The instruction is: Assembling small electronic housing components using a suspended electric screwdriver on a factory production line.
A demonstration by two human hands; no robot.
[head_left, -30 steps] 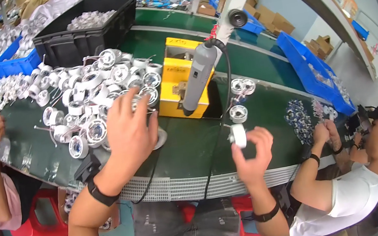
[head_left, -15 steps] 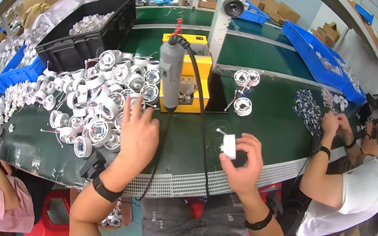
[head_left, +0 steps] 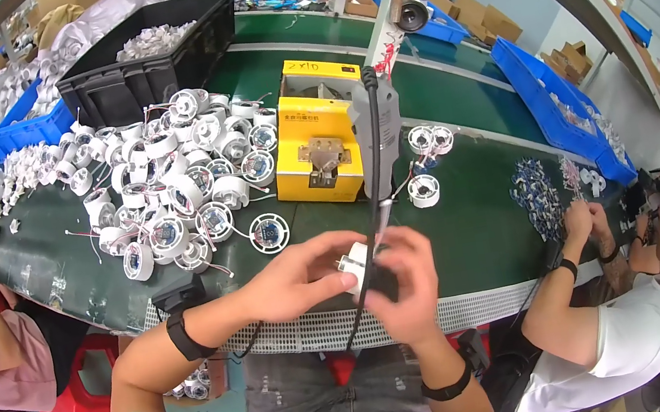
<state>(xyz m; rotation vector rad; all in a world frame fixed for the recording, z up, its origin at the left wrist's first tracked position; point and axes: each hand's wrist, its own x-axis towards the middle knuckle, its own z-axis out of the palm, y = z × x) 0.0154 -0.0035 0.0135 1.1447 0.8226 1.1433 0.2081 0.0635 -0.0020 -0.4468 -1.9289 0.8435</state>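
Note:
My left hand pinches a small white round plastic housing between thumb and fingers, just above the bench's front edge. Close against its other side is my right hand, its fingers curved and smeared by motion, so whether it grips the housing is unclear. A grey electric screwdriver hangs just beyond my right hand, and its black cable crosses in front of the housing. Left of the hands spreads a heap of white round housings, several with circuit boards and thin wires showing.
A yellow box-shaped machine stands behind the hands. Several housings lie to its right. A black crate and blue bins stand farther off. People work at both sides of the green bench.
My left hand has left the heap and come right onto the white housing. My right hand has brought that housing left. The hanging screwdriver has swung right, uncovering the yellow machine's front.

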